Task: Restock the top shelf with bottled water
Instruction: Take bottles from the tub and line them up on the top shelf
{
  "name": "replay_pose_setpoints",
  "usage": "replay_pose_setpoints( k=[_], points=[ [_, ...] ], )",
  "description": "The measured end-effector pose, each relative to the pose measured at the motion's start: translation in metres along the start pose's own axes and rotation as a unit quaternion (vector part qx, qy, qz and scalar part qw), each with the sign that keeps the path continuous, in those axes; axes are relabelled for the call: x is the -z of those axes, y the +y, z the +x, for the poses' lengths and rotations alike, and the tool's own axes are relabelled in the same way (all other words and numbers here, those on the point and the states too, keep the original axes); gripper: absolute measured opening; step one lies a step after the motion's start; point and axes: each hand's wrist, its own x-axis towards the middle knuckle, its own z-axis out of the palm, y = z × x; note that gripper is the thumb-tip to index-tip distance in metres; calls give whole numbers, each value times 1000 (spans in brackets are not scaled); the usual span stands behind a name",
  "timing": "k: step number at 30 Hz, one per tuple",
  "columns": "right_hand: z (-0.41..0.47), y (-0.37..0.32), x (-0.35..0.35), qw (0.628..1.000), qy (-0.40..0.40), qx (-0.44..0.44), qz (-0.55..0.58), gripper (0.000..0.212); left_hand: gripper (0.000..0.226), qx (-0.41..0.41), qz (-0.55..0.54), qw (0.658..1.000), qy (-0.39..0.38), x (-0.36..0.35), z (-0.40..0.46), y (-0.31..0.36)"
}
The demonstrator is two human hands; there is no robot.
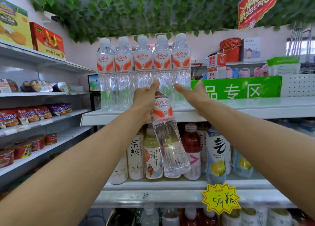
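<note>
My left hand point(146, 99) grips the neck and upper label of a clear water bottle point(168, 140) with an orange and white label. The bottle hangs tilted, its base pointing down and to the right in front of the shelf below. Several matching bottles point(144, 72) stand upright in a row on the white top shelf point(238, 110). My right hand point(192, 92) reaches to the rightmost bottle point(181, 69) of that row, thumb extended against its lower body; its fingers are hidden behind the palm.
Bare top shelf runs to the right of the row, backed by a green sign point(238, 87). Tea and juice bottles point(218, 154) fill the shelf below, with a yellow price tag point(220, 198). Snack shelves point(34, 120) stand left. Fake ivy point(136, 9) hangs overhead.
</note>
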Motion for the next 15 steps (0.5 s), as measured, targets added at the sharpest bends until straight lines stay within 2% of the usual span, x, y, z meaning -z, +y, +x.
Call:
replay_pose_setpoints(
  k=[3, 4, 7, 8, 9, 11, 15],
  points=[
    [-47, -4, 5, 994, 30, 102, 2, 94, 29, -25, -7, 1000, -10, 2, -6, -1],
    [-67, -4, 9, 993, 5, 118, 10, 89, 29, -37, -12, 999, -15, 2, -8, 2],
    [-116, 3, 21, 978, -199, 59, -1, 76, 27, -68, -41, 997, -25, 1, -15, 18],
    [-126, 5, 24, 967, -250, 48, -10, 61, 26, -79, -51, 995, -30, -1, -17, 25],
    [-129, 7, 27, 963, -264, 51, -13, 44, 27, -91, -59, 993, -36, -4, -19, 32],
    [-129, 6, 34, 971, -231, 59, 19, 29, 30, -110, -69, 991, -44, -11, -20, 45],
    [-110, -6, 55, 986, -144, 72, 44, 43, 40, -123, -48, 989, -62, -21, -13, 59]
  ],
)
